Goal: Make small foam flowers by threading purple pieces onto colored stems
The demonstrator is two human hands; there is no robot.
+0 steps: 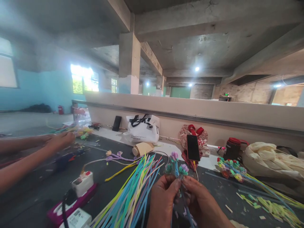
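Note:
Both my hands meet low in the middle of the view around a small pipe-cleaner flower bunch (176, 166) with purple and green fuzzy heads and a blue stem. My left hand (163, 198) pinches the stems from the left. My right hand (201, 199) grips them from the right, fingers curled. The flower heads stand upright just above my fingertips. A fan of loose coloured pipe cleaners (133, 193) in yellow, blue, green and pink lies on the dark table right beside my left hand.
A co-worker's two arms (35, 152) reach in from the left over more flowers. A pink power strip with a white plug (78, 193) lies front left. A phone (193, 147), a white bag (143, 129), finished flowers (229, 167) and green scraps (270, 207) lie around.

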